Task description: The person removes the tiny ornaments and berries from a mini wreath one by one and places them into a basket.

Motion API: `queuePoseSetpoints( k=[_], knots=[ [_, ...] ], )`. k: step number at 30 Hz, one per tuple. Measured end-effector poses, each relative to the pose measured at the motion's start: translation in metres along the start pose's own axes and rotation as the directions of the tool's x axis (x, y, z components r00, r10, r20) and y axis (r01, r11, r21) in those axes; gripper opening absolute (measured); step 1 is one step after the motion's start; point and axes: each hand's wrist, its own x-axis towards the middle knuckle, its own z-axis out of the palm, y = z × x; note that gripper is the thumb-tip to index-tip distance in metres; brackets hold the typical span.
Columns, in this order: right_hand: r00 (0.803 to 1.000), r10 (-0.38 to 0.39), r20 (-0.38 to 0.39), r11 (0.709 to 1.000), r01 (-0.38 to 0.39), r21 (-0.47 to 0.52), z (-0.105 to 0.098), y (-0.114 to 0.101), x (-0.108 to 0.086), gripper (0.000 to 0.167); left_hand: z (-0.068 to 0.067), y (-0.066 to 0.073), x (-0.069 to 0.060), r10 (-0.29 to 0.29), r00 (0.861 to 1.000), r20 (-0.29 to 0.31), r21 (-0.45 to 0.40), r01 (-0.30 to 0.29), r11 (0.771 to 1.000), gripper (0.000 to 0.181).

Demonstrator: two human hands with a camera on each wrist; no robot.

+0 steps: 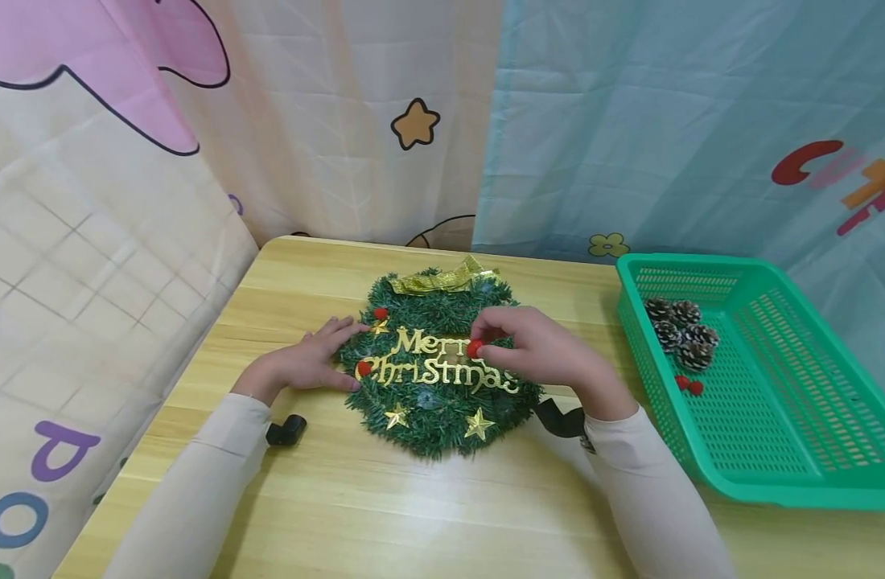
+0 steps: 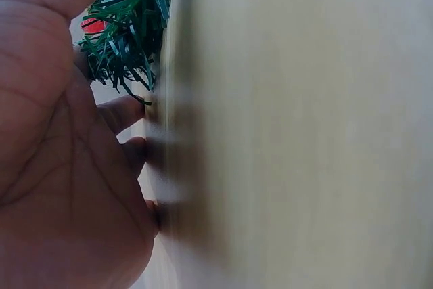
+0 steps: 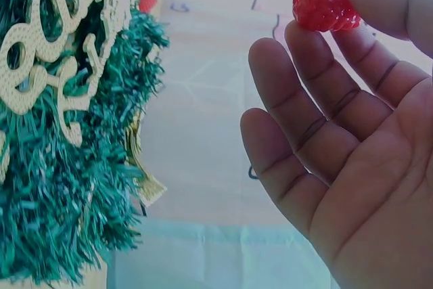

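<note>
A green tinsel wreath (image 1: 435,426) lies on the wooden table, with gold "Merry Christmas" lettering (image 1: 428,372) across it. In the head view my right hand (image 1: 540,350) is over the lettering's right part and pinches a red raspberry (image 3: 325,3) between thumb and fingertips. The right wrist view shows the raspberry apart from the wreath, the other fingers loosely bent. My left hand (image 1: 305,359) rests at the wreath's left edge with fingers spread, index finger and thumb touching it. Two more raspberries (image 1: 364,368) sit on the wreath's left side. Gold stars (image 1: 479,424) decorate its lower part.
A green plastic basket (image 1: 768,490) stands on the right, holding several pinecones (image 1: 696,354) and two small raspberries (image 1: 696,388). A gold ribbon (image 1: 442,281) tops the wreath. Printed curtains (image 1: 356,129) hang behind and left of the table (image 1: 413,515).
</note>
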Motion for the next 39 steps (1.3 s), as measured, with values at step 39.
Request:
queuePoseSetpoints(
  k=[39],
  knots=[
    [0.99,0.046,-0.132,0.969,-0.076,-0.234,-0.036,-0.015,-0.072,0.012,0.001,-0.001,0.0,0.0,1.0,0.003,-0.016,0.0,1.0,0.094]
  ],
)
